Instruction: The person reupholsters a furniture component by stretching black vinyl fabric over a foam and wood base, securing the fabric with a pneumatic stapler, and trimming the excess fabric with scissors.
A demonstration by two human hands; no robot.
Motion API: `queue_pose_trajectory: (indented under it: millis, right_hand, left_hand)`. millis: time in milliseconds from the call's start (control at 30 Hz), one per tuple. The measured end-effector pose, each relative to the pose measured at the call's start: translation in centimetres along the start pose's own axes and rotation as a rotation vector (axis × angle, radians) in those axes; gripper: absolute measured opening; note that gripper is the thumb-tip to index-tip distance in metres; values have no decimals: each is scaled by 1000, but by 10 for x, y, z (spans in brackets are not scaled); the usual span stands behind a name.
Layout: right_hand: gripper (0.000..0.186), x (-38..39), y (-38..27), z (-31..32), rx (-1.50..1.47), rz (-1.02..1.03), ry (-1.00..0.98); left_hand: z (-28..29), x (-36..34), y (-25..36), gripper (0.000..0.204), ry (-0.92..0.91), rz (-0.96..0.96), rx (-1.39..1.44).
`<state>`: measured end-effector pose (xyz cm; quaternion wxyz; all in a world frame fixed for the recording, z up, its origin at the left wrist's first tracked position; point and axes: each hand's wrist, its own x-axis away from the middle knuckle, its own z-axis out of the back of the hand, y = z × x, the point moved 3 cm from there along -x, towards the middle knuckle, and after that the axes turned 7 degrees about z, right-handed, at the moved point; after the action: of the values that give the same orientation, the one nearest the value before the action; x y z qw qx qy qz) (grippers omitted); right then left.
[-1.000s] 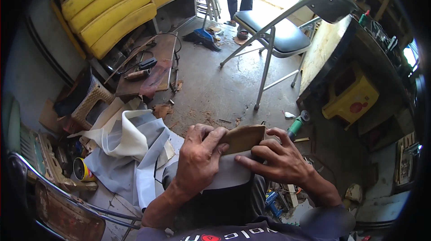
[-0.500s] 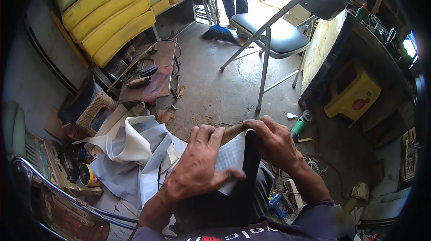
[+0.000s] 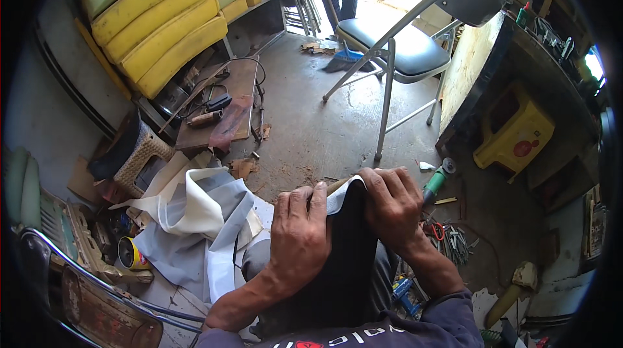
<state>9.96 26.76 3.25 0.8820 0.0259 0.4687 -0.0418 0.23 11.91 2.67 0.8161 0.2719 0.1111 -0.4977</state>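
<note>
Across my lap lies a piece of black upholstery material, its far edge curled to show a white underside. My left hand is closed on the left part of that edge, thumb out of sight. My right hand grips the same edge farther right, fingers bent over the top. A narrow tan strip, perhaps a board edge, shows between the two hands; most of it is hidden.
Loose white and grey cloth lies to my left. A green angle grinder and scattered metal pieces are at right. Ahead stand a folding chair and a low wooden table; a person sweeps with a blue broom.
The white underside that lay widely exposed is now mostly turned under, with more black showing. My left hand has straightened along the edge. The broom has moved right, toward the chair.
</note>
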Motion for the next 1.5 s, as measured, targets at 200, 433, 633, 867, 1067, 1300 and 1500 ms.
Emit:
queue_pose_trajectory:
  millis: [200,433,633,867,1067,1300,1500]
  right_hand:
    - [28,-3,8,-1,-31,-87,-62]
    - [19,-9,18,-2,-171,-222,-80]
    - [17,-15,19,0,-185,-263,-76]
    - [10,-26,25,2,-179,-369,-194]
    - [25,-29,41,-1,-321,-581,-360]
    - [28,-29,57,-6,-384,-706,-525]
    - [35,-25,33,-10,14,-362,-234]
  left_hand:
    - [-6,-12,-7,29,168,67,73]
    - [-6,-22,-15,13,190,144,174]
    - [-8,-29,-19,7,138,227,270]
    - [-21,-39,-31,21,52,377,464]
    - [-33,-47,-33,40,-112,558,514]
    - [-64,-51,-51,55,-395,741,852]
    - [-64,-52,-70,41,-803,912,1275]
